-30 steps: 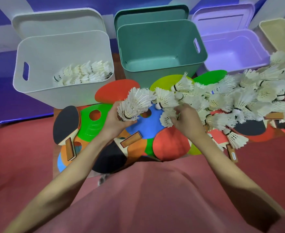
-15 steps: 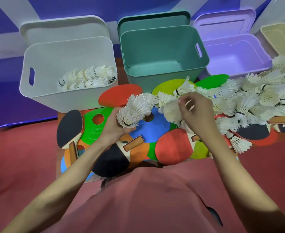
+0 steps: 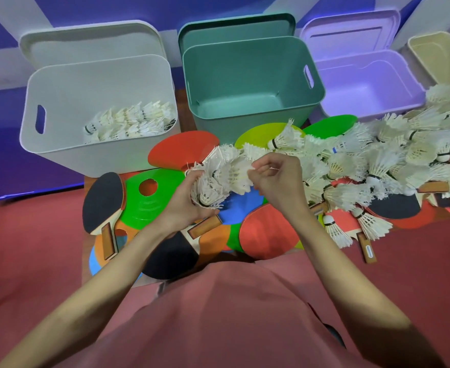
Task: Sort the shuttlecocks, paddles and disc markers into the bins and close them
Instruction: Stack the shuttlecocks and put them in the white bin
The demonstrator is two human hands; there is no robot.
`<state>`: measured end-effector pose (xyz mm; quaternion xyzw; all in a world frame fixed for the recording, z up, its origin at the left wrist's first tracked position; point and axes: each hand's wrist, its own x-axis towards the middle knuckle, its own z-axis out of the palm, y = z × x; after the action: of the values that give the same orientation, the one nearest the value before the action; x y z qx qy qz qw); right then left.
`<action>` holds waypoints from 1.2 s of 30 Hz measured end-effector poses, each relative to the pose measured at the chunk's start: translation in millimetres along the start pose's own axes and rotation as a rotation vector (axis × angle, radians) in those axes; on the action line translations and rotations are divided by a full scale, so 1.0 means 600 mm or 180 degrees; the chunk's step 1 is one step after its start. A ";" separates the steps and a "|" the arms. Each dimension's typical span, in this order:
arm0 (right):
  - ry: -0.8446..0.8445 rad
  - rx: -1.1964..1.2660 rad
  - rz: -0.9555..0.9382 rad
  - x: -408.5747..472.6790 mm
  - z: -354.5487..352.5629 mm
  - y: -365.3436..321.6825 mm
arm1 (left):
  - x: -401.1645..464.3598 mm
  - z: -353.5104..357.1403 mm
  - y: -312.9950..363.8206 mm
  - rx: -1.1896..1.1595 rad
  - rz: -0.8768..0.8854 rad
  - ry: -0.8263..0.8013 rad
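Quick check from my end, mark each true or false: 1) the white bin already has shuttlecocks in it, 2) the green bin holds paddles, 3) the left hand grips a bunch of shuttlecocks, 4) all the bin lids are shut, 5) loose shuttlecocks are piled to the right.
1) True: the white bin holds shuttlecocks.
2) False: the green bin looks empty; one black paddle lies in front of the white bin.
3) True: the left hand grips a bunch of shuttlecocks.
4) False: every bin stands open.
5) True: a loose pile lies right of the right hand.

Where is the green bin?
In the head view, the empty teal-green plastic bin stands in the middle of the row, between the white bin and the purple bin.
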<state>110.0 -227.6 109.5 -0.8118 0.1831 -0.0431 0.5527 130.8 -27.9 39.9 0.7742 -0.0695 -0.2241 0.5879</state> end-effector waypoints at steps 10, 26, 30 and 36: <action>-0.0336 0.0052 0.0464 0.020 -0.020 0.001 | 0.010 0.019 0.005 0.0317 0.0323 -0.0080; 0.0416 -0.0135 0.0168 0.077 -0.077 0.060 | 0.026 0.024 0.016 -0.0128 0.0227 0.0418; -0.0264 -0.1636 -0.0665 0.100 -0.073 0.078 | 0.026 0.023 0.017 -0.0169 0.0233 0.0505; -0.0647 -0.2646 -0.0608 0.111 -0.025 0.067 | 0.021 0.014 0.024 -0.0189 0.0280 0.0600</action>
<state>157.7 -276.9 70.2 -0.9787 0.0537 0.0635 0.1877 140.4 -44.4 48.2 0.7703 -0.0412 -0.1262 0.6237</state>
